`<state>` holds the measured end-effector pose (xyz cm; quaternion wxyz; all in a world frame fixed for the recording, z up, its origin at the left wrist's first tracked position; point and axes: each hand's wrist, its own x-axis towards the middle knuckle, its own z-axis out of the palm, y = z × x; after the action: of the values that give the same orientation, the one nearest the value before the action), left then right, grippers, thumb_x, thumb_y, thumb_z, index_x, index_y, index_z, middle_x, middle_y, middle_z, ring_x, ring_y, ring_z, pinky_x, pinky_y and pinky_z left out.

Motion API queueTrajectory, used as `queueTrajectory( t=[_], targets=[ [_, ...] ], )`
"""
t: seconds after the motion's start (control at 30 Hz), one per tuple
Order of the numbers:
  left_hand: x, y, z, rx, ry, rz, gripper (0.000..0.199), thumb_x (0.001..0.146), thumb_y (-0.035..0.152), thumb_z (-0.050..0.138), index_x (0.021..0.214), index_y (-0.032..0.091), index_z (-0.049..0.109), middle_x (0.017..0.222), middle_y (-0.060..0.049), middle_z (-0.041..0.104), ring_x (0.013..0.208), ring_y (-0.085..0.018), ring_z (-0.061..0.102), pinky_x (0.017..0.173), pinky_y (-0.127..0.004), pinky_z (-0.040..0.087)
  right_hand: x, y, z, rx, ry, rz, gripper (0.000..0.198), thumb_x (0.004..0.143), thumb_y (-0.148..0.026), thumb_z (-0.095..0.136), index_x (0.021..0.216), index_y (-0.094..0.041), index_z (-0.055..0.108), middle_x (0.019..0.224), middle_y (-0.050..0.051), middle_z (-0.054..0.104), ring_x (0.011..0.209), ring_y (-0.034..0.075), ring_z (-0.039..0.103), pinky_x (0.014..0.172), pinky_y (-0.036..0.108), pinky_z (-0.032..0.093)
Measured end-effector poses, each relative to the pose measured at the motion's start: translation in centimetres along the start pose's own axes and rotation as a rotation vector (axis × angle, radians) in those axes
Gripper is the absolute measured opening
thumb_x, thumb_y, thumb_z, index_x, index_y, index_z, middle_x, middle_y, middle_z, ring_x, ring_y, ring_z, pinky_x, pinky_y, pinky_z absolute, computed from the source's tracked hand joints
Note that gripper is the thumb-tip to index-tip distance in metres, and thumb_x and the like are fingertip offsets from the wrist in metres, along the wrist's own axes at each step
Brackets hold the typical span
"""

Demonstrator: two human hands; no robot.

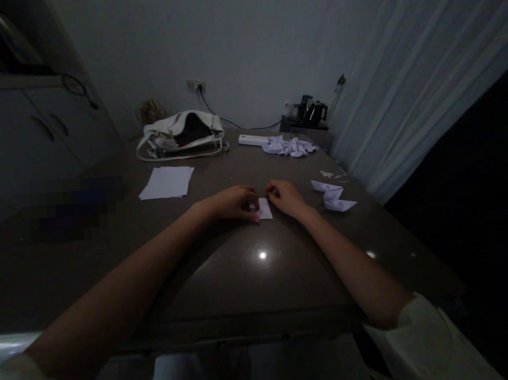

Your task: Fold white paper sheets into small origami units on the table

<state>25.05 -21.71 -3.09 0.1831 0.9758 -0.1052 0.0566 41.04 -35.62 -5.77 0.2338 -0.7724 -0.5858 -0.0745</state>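
Observation:
A small folded piece of white paper [264,210] lies flat on the table between my hands. My left hand [236,202] curls over its left side, thumb near the lower edge and fingers bent on top, holding it against the table. At the upper right corner, my right hand [286,197] has its fingers closed together on the paper's edge; the fingertips are partly hidden. To the right of that hand lie folded white paper pieces [333,196] with pointed ends.
On the dark glossy table [224,272] are a stack of white sheets [167,182], an open white handbag [182,136], a long white device [252,140], a heap of folded papers [292,146] and paper scraps [333,175]. A black kettle [317,113] stands beyond, beside a pale curtain [385,90].

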Motion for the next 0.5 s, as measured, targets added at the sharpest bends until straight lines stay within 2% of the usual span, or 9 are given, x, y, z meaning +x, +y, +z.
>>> queueTrajectory(
  t=[0.1,0.33,0.43,0.5],
  targets=[
    [0.0,0.2,0.1,0.030,0.013,0.001,0.040,0.077,0.051,0.069,0.098,0.017,0.067,0.104,-0.007,0.060,0.087,-0.019,0.060,0.073,-0.025,0.043,0.1,0.6,-0.1,0.062,0.037,0.005,0.014,0.084,-0.013,0.054,0.092,-0.017,0.065,0.086,0.005,0.069,0.077,0.016,0.060,0.070,0.026,0.044],
    [0.2,1.5,-0.3,0.171,0.020,-0.024,0.030,0.090,0.042,0.052,0.091,0.017,0.069,0.091,-0.006,0.066,0.076,-0.018,0.062,0.065,-0.026,0.040,0.3,1.0,-0.3,0.203,0.077,0.035,0.010,0.081,-0.013,0.056,0.084,-0.016,0.065,0.080,0.004,0.068,0.071,0.015,0.059,0.068,0.025,0.042],
    [0.2,1.8,-0.3,0.257,0.052,-0.079,0.028,0.092,0.034,0.046,0.086,0.018,0.069,0.086,-0.007,0.068,0.073,-0.019,0.062,0.061,-0.026,0.038,0.4,0.7,-0.3,0.289,0.091,0.063,0.009,0.085,-0.017,0.054,0.083,-0.015,0.062,0.079,0.004,0.068,0.071,0.015,0.061,0.067,0.025,0.044],
    [0.2,1.9,-0.1,0.305,0.091,-0.134,0.028,0.092,0.031,0.045,0.085,0.017,0.068,0.082,-0.008,0.068,0.070,-0.020,0.062,0.059,-0.027,0.036,0.5,0.3,-0.2,0.345,0.096,0.071,0.017,0.090,-0.026,0.049,0.084,-0.015,0.060,0.079,0.004,0.067,0.072,0.015,0.062,0.068,0.025,0.045]
  ],
)
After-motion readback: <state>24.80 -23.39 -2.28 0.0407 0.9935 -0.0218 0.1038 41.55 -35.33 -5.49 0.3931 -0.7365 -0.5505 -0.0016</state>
